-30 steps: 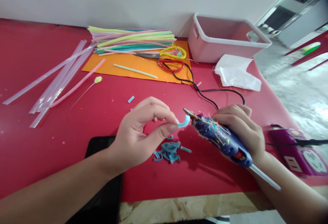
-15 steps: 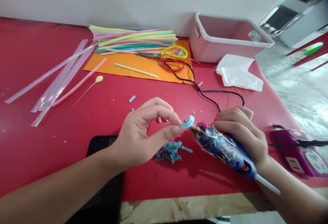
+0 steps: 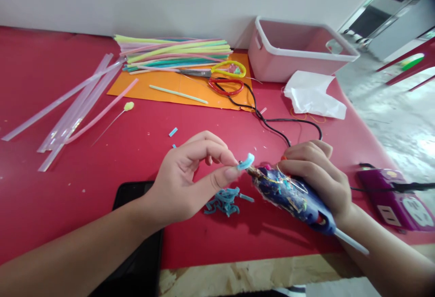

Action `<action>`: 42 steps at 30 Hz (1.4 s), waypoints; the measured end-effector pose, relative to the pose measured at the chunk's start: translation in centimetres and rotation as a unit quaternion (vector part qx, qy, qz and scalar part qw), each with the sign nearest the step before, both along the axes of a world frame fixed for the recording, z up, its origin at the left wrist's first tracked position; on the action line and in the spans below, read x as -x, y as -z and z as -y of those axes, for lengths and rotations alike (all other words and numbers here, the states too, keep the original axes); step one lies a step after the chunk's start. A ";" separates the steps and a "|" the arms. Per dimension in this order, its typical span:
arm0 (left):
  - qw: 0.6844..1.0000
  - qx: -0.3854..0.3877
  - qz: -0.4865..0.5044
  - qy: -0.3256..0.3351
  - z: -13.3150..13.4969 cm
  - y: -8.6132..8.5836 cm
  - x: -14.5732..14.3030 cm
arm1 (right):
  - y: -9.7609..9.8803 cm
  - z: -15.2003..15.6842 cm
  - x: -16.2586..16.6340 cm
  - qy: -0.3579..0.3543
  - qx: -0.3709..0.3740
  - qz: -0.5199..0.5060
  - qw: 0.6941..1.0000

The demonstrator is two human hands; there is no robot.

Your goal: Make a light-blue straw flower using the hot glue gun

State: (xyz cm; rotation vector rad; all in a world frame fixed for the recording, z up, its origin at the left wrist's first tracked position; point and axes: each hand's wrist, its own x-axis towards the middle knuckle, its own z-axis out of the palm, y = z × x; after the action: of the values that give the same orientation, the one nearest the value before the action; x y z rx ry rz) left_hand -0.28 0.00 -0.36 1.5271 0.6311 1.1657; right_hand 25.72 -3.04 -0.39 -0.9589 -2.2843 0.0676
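My left hand point(image 3: 190, 177) pinches a small curled light-blue straw piece point(image 3: 246, 161) between thumb and forefinger, above the red table point(image 3: 102, 161). My right hand point(image 3: 316, 174) grips a blue hot glue gun point(image 3: 292, 195) smeared with dried glue and scraps. Its nozzle points left and touches the straw piece. A glue stick point(image 3: 351, 242) juts from the back of the gun. Below the pinch lies a small heap of cut blue straw pieces point(image 3: 224, 201).
Clear plastic strips point(image 3: 74, 102) lie at the left. Coloured straws point(image 3: 176, 52), scissors point(image 3: 217, 71) and orange paper point(image 3: 176, 89) sit behind. A white tub point(image 3: 299, 50), crumpled tissue point(image 3: 312, 95), a black cord point(image 3: 288, 122), a purple power strip point(image 3: 397, 199) and a black phone point(image 3: 136, 242) are around.
The straw piece has turned in my left fingers so its curl now points up over the nozzle. The glue gun tip has dropped slightly and stays against it.
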 end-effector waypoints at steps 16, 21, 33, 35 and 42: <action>1.000 0.000 -0.011 -0.004 0.0 -0.1 0.1 | -0.2 0.1 -0.1 -0.003 0.011 -0.002 1.000; 1.000 -0.005 -0.016 -0.011 0.1 -0.2 0.0 | -0.3 0.2 -0.1 -0.001 0.010 -0.006 1.000; 1.000 -0.013 -0.012 0.000 0.1 -0.1 -0.1 | -0.2 0.3 -0.1 0.017 0.022 -0.017 0.999; 1.000 -0.016 -0.012 0.001 0.1 -0.1 0.0 | -0.3 0.3 -0.1 0.016 0.020 -0.018 0.999; 1.000 -0.022 -0.016 -0.005 0.1 -0.1 0.1 | -0.3 0.1 -0.2 0.005 0.022 -0.019 1.000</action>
State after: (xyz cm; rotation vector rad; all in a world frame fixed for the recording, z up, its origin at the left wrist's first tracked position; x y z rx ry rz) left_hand -0.39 -0.07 -0.21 1.5844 0.6387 1.1716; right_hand 25.97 -3.15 -0.13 -0.9817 -2.2517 0.1306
